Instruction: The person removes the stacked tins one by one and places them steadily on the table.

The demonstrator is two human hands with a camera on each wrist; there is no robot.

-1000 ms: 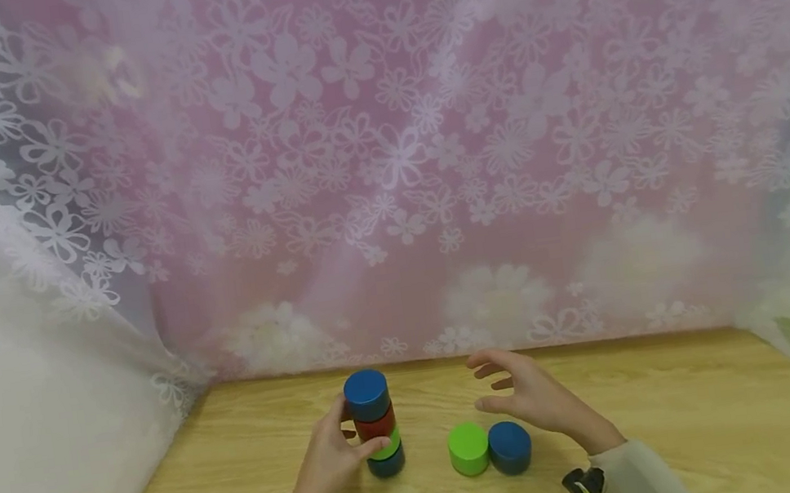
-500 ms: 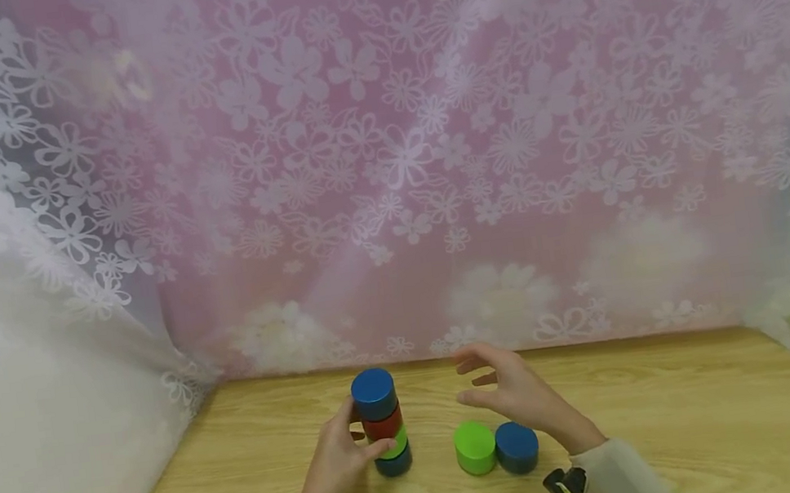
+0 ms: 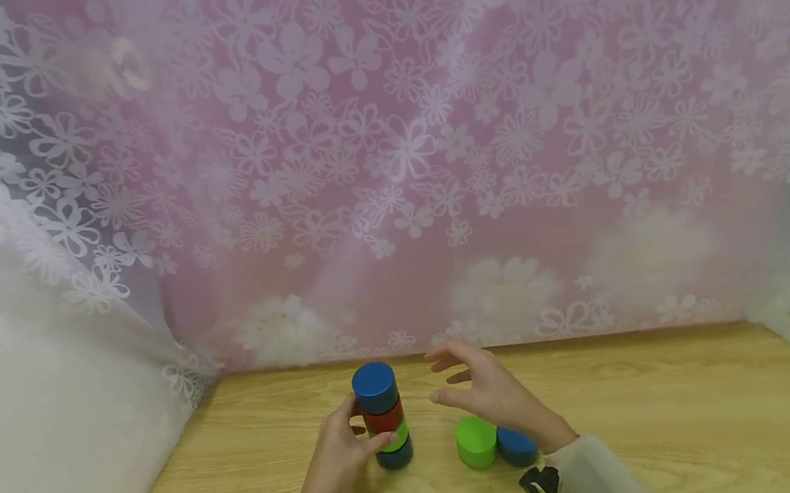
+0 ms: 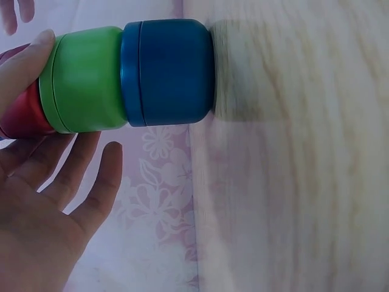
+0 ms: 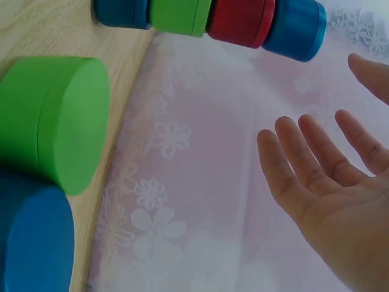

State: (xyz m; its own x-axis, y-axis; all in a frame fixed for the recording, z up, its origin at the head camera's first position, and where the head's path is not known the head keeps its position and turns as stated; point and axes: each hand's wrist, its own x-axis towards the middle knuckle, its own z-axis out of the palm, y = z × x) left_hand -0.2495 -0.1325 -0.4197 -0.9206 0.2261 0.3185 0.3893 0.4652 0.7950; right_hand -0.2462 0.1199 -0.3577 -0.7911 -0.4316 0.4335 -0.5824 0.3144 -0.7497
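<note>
Low centre of the head view: upright stack (image 3: 384, 416), long axis vertical, steadied by left hand (image 3: 337, 457), thumb on the green section, fingers apparently loose. Just right, right hand (image 3: 487, 394) spread, empty, farther off.

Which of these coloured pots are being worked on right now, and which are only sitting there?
In hand:
- stack of four pots, blue, red, green, blue, touched by the left hand
- right hand, open beside the stack

Lying about:
- loose green pot
- loose blue pot
- flowered curtain
- wooden table
</note>
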